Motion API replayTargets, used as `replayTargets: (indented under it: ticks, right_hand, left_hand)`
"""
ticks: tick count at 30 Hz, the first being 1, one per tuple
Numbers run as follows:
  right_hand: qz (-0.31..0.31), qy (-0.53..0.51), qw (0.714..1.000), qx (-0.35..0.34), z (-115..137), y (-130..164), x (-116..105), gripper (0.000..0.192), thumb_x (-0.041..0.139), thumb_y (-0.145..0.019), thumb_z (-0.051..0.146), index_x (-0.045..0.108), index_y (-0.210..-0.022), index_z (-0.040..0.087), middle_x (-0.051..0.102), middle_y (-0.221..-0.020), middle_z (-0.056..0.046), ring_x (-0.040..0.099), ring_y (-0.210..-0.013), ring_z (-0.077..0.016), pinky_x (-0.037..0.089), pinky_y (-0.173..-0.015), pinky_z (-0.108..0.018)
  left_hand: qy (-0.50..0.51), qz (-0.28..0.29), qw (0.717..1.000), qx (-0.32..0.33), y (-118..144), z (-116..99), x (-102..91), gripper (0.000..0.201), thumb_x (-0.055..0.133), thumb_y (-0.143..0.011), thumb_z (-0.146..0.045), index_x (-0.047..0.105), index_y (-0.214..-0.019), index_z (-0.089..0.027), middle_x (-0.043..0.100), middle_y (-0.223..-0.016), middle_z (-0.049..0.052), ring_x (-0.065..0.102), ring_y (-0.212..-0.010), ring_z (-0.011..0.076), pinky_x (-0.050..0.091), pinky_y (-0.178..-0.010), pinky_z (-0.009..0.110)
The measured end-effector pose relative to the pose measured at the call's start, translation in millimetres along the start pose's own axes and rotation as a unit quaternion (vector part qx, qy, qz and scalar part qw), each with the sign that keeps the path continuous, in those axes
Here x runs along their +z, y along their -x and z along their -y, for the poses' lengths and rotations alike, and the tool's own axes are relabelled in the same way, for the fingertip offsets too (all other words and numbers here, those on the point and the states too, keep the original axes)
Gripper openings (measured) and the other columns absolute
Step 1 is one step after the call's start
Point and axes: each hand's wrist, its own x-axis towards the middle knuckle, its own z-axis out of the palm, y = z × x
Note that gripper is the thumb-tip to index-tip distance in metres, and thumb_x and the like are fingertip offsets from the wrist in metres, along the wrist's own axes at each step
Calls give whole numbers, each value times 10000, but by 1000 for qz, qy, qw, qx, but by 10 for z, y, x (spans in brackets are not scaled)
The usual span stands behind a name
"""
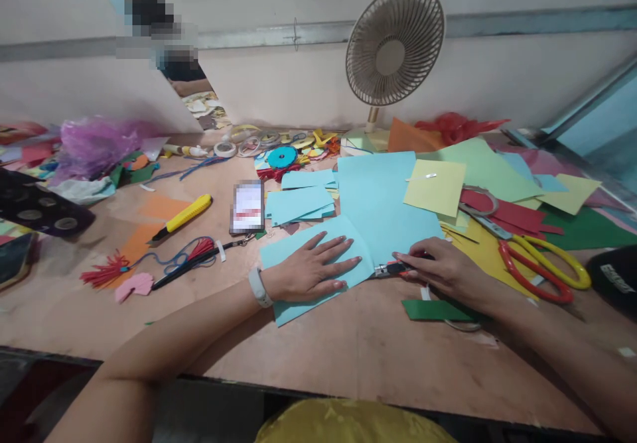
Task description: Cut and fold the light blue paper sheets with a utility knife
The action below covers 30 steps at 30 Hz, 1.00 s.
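Left hand point(311, 267) is pressing flat, fingers spread, on folded blue paper point(383, 211); right hand point(438, 267) is gripping a cutter point(393, 268) at left's 3 o'clock. Small blue pieces point(301, 205) are lying at 12, apparently cut; the fold is seemingly staying mostly uncut.

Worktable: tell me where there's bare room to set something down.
The worktable is bare near its front edge, below the blue paper under the left hand and left of the green strip. Another patch lies between the pink piece and that edge. It's crowded along the wall and around the scissors.
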Motion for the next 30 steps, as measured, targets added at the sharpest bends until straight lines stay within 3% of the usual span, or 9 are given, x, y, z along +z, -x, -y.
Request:
replayTargets:
  ticks: [9,14,19,25,30]
  right_hand:
    - [26,-22,999,35,49,55,-15,316,483,-983,360,698,-1203,286,668,-936,-98,620,-812,-234,521,-704,-392]
    - [32,-31,999,28,244,-70,-69,324,453,-998,353,689,-1207,277,672,-945,-106,629,-816,-242,534,-715,-395]
    - [52,-25,998,28,417,-164,-131,297,479,-994,361,691,-1165,244,693,-990,-105,651,-918,-252,554,-795,-399]
    - [4,-59,998,0,373,-136,-4,236,531,-980,317,723,-1056,200,676,-925,-104,638,-821,-210,548,-713,-340]
    - [30,-66,997,0,334,-59,-20,232,554,-974,288,684,-1149,210,642,-960,-87,625,-836,-184,546,-720,-312]
  left_hand:
    - [-2,3,1000,3,2,17,25,552,318,-1061,-460,180,-1584,-350,103,-1648,-10,134,-1523,231,33,-1245,461]
    - [10,16,1000,-4,-6,33,30,580,213,-1078,-441,70,-1605,-245,144,-1645,25,94,-1529,191,-10,-1244,428]
    - [4,34,999,-8,-5,40,24,567,175,-1080,-431,76,-1604,-236,116,-1650,19,53,-1531,172,-36,-1240,421]
    - [1,26,1000,-7,-7,34,30,566,185,-1079,-423,95,-1604,-232,137,-1647,29,84,-1529,190,-17,-1241,433]
    - [-7,24,1000,-2,-8,35,44,573,159,-1077,-430,107,-1605,-213,135,-1649,38,84,-1530,199,-19,-1243,438]
